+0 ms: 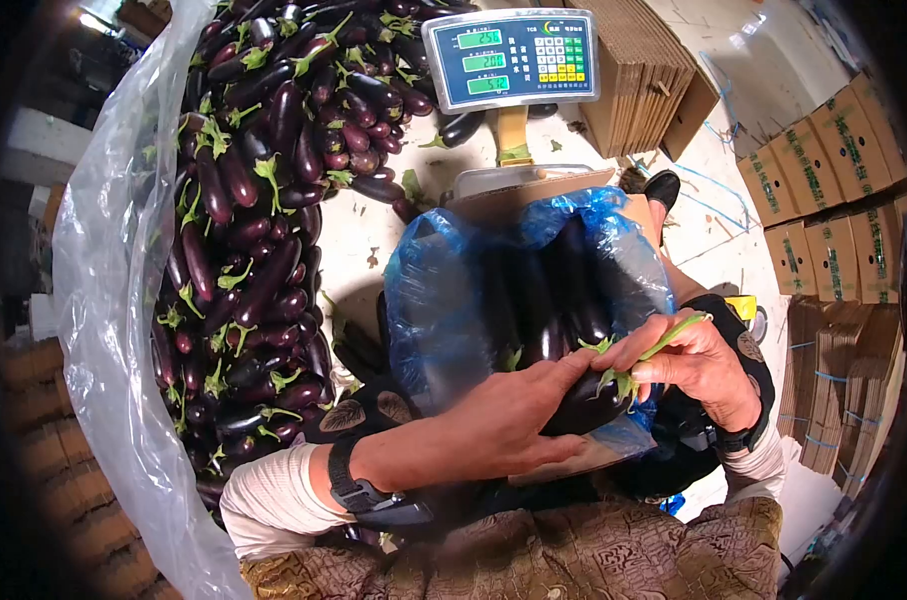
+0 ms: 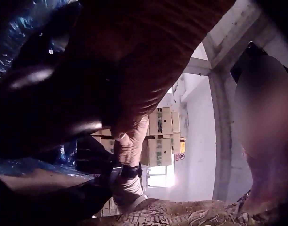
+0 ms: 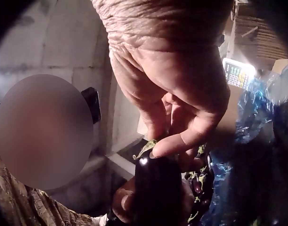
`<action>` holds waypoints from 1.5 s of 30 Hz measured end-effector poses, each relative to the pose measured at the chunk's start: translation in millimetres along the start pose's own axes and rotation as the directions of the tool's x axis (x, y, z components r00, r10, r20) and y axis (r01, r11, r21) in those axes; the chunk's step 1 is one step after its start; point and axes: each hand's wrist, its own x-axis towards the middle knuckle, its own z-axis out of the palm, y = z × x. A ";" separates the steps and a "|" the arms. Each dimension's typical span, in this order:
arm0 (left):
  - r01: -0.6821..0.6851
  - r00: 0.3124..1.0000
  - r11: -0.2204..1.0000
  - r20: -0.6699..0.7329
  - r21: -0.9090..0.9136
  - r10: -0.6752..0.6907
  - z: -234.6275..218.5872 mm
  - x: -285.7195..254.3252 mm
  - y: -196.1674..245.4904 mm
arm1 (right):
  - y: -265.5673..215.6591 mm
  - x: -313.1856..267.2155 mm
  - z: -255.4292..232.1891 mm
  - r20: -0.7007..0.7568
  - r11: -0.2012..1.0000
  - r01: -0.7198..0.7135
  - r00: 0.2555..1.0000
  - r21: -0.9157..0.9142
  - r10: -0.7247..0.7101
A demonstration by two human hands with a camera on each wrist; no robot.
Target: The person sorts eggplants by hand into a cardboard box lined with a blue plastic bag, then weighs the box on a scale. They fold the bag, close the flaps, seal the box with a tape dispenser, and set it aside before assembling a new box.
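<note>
The left hand [image 1: 499, 415] grips an eggplant [image 1: 589, 408] above the near edge of the box [image 1: 642, 215], while the right hand [image 1: 689, 365] pinches it at its green stem end. More eggplants lie inside the box's blue liner [image 1: 429, 310], near the scale display [image 1: 511, 60], with a large pile [image 1: 259, 210] to the left.
</note>
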 end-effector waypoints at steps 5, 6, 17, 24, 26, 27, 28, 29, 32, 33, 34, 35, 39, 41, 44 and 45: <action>-0.011 0.998 0.987 -0.056 0.159 0.020 -20.0 -1.8 6.3 | -3.0 7.7 12.8 -0.113 0.993 0.013 0.993 -0.115 -0.026; -0.013 0.990 0.976 -0.131 0.216 0.042 -29.3 -5.9 7.8 | -1.7 9.3 11.9 -0.153 0.991 -0.031 0.988 -0.128 0.011; 0.518 0.639 0.853 -0.637 -0.057 -0.431 -104.6 -173.5 -156.1 | 39.8 37.5 22.9 -0.079 0.765 -0.208 0.976 -0.610 0.203; 0.832 0.227 0.470 -0.591 -0.296 -0.774 46.5 -291.9 -271.7 | 60.8 45.5 28.9 0.070 0.545 -0.055 0.976 -0.836 0.206; 0.832 0.144 0.379 -0.503 -0.405 -0.852 83.2 -313.2 -262.9 | 59.8 50.1 30.4 0.018 0.489 -0.142 0.951 -0.861 0.308; 0.812 0.101 0.345 -0.468 -0.471 -0.878 105.1 -325.1 -268.8 | 57.8 53.0 33.1 -0.001 0.451 -0.168 0.937 -0.876 0.348; 0.853 0.044 0.261 -0.436 -0.452 -0.899 121.5 -334.0 -270.1 | 60.8 53.5 31.0 0.002 0.460 -0.174 0.934 -0.871 0.358; 0.815 0.019 0.246 -0.400 -0.524 -0.916 139.4 -346.8 -271.0 | 69.7 50.7 24.7 -0.022 0.511 -0.206 0.939 -0.835 0.344; 0.864 -0.094 0.123 -0.397 -0.488 -0.913 203.1 -378.9 -293.0 | 73.5 53.5 23.5 -0.004 0.521 -0.201 0.935 -0.830 0.355; 0.865 -0.114 0.103 -0.392 -0.492 -0.913 218.5 -384.6 -293.6 | 78.3 54.3 20.6 0.012 0.543 -0.189 0.939 -0.818 0.345; 0.852 -0.131 0.104 -0.401 -0.513 -0.907 233.6 -389.5 -293.4 | 80.1 56.2 20.8 0.022 0.514 -0.174 0.936 -0.840 0.352; 0.839 -0.145 0.108 -0.411 -0.534 -0.900 247.5 -392.9 -293.6 | 78.9 60.8 23.1 0.031 0.483 -0.156 0.934 -0.861 0.356; 0.823 -0.170 0.101 -0.413 -0.558 -0.895 296.2 -405.0 -309.5 | 72.1 76.7 47.9 0.116 0.336 -0.023 0.915 -0.941 0.387; 0.851 -0.114 0.214 -0.567 -0.480 -0.815 304.3 -396.6 -310.0 | 77.5 73.7 43.3 0.070 0.224 -0.030 0.902 -0.974 0.427; 0.886 -0.122 0.202 -0.631 -0.417 -0.766 282.2 -367.8 -313.8 | 93.4 71.2 23.6 0.148 0.148 0.077 0.814 -0.986 0.562; 0.893 -0.094 0.259 -0.714 -0.369 -0.694 270.6 -358.3 -315.3 | 94.0 70.3 23.4 0.143 0.146 0.072 0.812 -0.987 0.566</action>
